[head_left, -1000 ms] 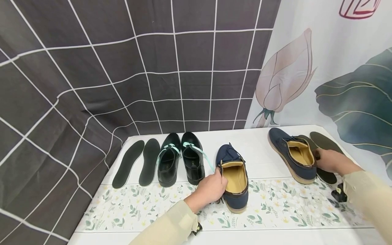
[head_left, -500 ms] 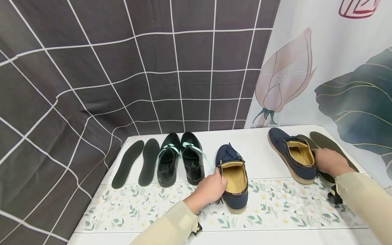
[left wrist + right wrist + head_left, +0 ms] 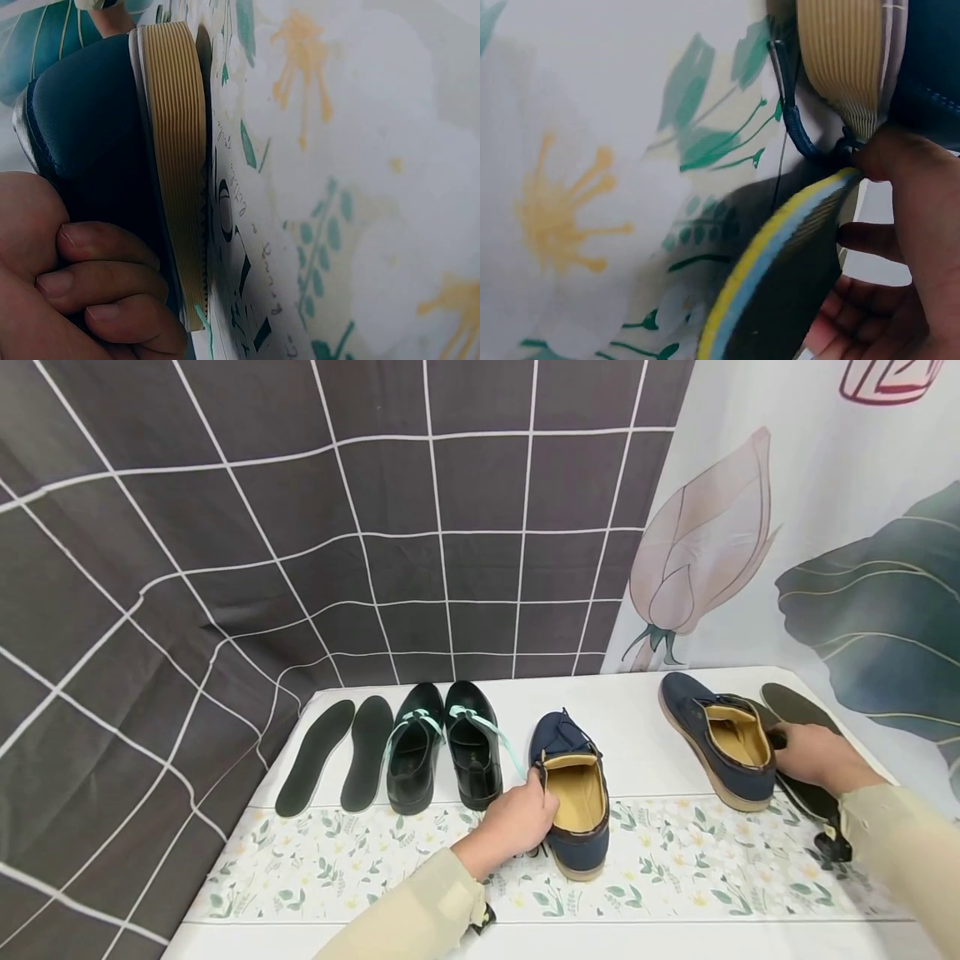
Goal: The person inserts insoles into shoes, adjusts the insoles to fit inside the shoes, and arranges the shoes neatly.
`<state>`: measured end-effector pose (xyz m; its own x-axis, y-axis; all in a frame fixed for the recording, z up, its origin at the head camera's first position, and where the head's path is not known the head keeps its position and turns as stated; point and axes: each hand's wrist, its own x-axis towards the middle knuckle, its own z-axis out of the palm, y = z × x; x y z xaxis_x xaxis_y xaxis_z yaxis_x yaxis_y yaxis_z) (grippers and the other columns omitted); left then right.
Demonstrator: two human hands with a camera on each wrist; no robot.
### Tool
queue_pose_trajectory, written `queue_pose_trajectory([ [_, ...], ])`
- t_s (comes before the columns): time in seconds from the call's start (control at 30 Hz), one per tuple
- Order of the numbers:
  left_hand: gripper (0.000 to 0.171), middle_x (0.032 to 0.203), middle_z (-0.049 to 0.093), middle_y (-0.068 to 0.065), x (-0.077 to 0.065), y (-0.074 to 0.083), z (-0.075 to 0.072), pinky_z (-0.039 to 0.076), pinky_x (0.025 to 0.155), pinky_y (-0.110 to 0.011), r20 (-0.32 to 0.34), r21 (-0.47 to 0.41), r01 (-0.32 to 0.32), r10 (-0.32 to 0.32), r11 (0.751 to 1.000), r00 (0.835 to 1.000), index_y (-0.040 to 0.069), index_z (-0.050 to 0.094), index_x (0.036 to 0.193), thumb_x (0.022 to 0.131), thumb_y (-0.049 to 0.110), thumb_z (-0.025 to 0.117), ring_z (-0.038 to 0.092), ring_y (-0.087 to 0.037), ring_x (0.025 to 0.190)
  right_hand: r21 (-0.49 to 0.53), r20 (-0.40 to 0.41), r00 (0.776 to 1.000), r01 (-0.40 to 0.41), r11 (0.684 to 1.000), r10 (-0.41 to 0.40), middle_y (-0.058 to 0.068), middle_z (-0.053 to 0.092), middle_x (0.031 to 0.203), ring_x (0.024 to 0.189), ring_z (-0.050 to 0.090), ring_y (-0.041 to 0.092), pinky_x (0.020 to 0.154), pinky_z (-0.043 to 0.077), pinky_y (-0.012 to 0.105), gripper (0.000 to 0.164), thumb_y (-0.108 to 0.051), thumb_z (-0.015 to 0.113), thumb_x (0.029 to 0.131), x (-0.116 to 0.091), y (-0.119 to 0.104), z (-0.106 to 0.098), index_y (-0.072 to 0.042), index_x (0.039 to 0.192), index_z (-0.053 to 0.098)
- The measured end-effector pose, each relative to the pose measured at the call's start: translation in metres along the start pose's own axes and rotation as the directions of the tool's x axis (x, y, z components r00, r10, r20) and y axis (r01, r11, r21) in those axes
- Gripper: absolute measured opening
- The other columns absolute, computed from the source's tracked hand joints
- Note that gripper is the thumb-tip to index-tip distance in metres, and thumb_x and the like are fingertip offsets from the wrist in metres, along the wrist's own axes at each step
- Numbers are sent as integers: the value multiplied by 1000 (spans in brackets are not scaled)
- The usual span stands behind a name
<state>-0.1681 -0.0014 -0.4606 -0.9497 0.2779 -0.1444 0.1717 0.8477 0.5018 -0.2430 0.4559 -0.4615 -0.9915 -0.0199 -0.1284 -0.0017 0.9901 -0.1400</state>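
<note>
My left hand (image 3: 521, 814) grips the side of a navy shoe (image 3: 576, 856) with a tan lining. In the left wrist view, its fingers (image 3: 109, 281) curl against the upper, above the ribbed tan sole (image 3: 176, 97). A matching navy shoe (image 3: 686, 693) stands at the right, its toe angled left. Beside it lie dark insoles, the farther insole (image 3: 797, 706) near the table edge. My right hand (image 3: 817, 756) covers part of them. The right wrist view has its thumb by the shoe's lace and its fingers holding an insole (image 3: 787, 277) with a yellow and blue edge, tilted up.
Two black shoes with mint laces, the left one (image 3: 408, 785) and right one (image 3: 480, 785), stand left of the navy shoe. Two dark insoles, one (image 3: 313, 760) and another (image 3: 367, 756), lie beside them. A dark gridded curtain (image 3: 375, 527) hangs behind the white table (image 3: 637, 743).
My right hand and sleeve shifted left half a second ago and are now back to the right, over the insoles. My left hand stays on its navy shoe.
</note>
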Motion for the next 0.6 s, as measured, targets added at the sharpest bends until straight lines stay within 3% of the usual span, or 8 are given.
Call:
queue_pose_trajectory([
  [0.13, 62, 105, 72, -18, 0, 1, 0, 53, 71, -40, 1, 2, 4, -4, 1000, 1000, -5, 33, 152, 102, 31, 36, 69, -26, 83, -8, -39, 999, 16, 1000, -17, 37, 64, 101, 92, 60, 56, 73, 50, 62, 53, -30, 61, 90, -3, -1, -6, 18, 113, 61],
  [0.3, 62, 104, 72, -18, 1, 0, 1, 53, 70, -39, 1, -1, 3, -3, 1000, 1000, -5, 33, 152, 101, 31, 36, 68, -25, 81, -2, -65, 997, 36, 999, -36, 16, 66, 74, 65, 61, 32, 58, 50, 48, 35, -25, 61, 91, -12, -6, -20, 10, 90, 68],
  [0.43, 62, 101, 72, -17, 2, 0, 2, 52, 68, -39, 3, -4, 8, -8, 1000, 1000, -5, 33, 151, 101, 31, 37, 66, -23, 76, 2, -92, 995, 40, 999, -40, -1, 48, 56, 53, 45, 19, 50, 36, 34, 33, -25, 61, 92, -22, -11, -27, -6, 65, 59],
  [0.6, 63, 99, 72, -17, 1, -1, 2, 51, 67, -38, 6, -2, 11, -11, 1000, 1000, -5, 32, 152, 101, 32, 36, 65, -23, 74, -10, -177, 983, 51, 999, -52, -6, 32, 52, 50, 34, 16, 51, 25, 31, 41, -25, 58, 92, -36, -15, -36, -18, 55, 43],
])
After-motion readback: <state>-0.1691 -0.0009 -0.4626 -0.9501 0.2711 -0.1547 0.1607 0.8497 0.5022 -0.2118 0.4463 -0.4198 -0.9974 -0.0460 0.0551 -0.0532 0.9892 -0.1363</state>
